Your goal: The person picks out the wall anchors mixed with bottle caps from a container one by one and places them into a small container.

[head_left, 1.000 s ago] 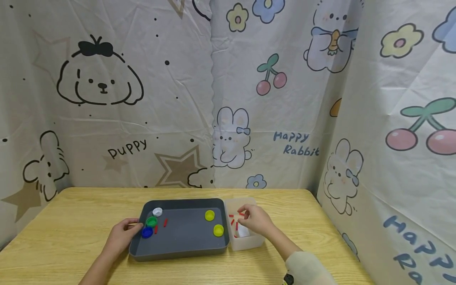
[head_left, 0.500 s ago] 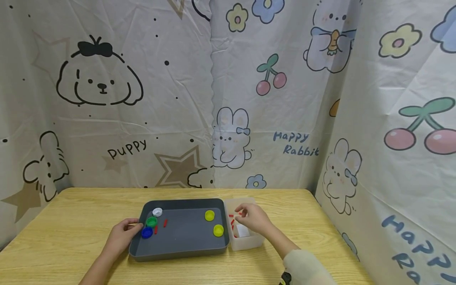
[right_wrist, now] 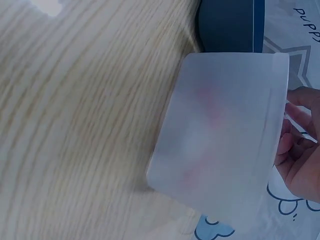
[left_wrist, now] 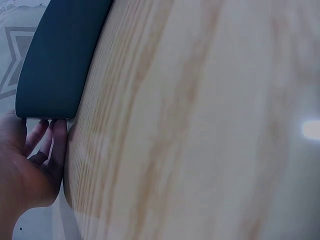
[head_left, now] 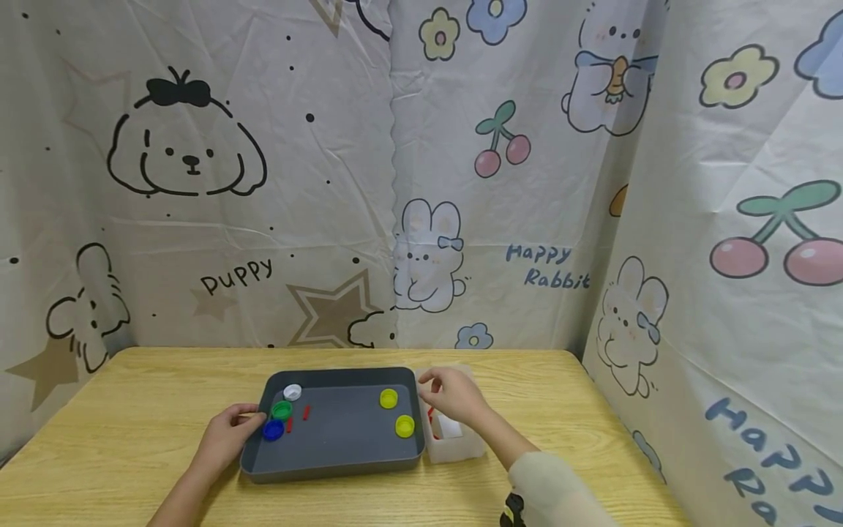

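Observation:
At the left end of a dark grey tray [head_left: 336,468], my left hand [head_left: 226,438] grips the rim, thumb and fingers at its edge. In the left wrist view its fingers [left_wrist: 59,137] touch the tray's outer wall. My right hand [head_left: 454,395] is bent over a frosted plastic box [head_left: 454,452] beside the tray, fingertips near the tray's right rim. Whether anything small is between its fingertips is hidden. Two red sticks [head_left: 306,413] lie in the tray by white [head_left: 293,392], green [head_left: 282,410] and blue [head_left: 273,430] round caps.
Two yellow caps [head_left: 405,426] lie at the tray's right side. Inside the box are red sticks [head_left: 435,424] and a white piece [head_left: 448,426], partly under the hand. The wooden table [head_left: 158,388] meets a printed curtain [head_left: 329,219] at the back.
My right hand has moved left across the box toward the tray's right rim. The left hand, the tray and the caps stay where they were.

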The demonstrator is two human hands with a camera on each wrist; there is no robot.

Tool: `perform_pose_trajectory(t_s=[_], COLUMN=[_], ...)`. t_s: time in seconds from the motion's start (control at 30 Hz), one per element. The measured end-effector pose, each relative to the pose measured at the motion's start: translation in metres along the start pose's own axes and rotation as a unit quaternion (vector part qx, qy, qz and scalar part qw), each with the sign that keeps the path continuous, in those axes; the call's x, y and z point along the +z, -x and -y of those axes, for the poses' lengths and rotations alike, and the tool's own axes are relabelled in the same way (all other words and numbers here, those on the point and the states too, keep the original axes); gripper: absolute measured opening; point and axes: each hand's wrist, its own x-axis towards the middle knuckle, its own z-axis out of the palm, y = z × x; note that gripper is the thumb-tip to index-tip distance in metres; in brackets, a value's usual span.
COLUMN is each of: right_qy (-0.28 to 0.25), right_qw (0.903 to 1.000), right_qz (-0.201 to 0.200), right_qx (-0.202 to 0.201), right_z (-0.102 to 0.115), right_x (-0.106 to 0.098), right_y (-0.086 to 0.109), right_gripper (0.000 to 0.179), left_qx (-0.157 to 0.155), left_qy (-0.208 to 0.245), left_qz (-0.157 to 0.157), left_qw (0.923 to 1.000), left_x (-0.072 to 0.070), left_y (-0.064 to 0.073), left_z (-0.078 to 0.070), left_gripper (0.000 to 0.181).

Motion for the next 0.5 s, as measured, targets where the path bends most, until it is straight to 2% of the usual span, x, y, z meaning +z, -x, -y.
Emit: perform_pose_trajectory(t_s=[0.17, 0.5], right_qy=[-0.005, -0.01], right_qw=[0.9999, 0.9988], right_qz=[0.012, 0.024], right_qx=[-0.003, -0.04], right_z=[0.01, 0.039], right_x=[-0.001, 0.008], right_y=[-0.006, -0.017], right_gripper=[0.021, 0.019], left_qx=[0.001, 0.006], left_qy=[0.001, 0.003], left_qz=[-0.001, -0.003], left_qw=[1.0, 1.0], left_x=[0.0, 0.001], left_y=[0.0, -0.001], left_z=[-0.001, 0.001], left_gripper=[0.05, 0.05])
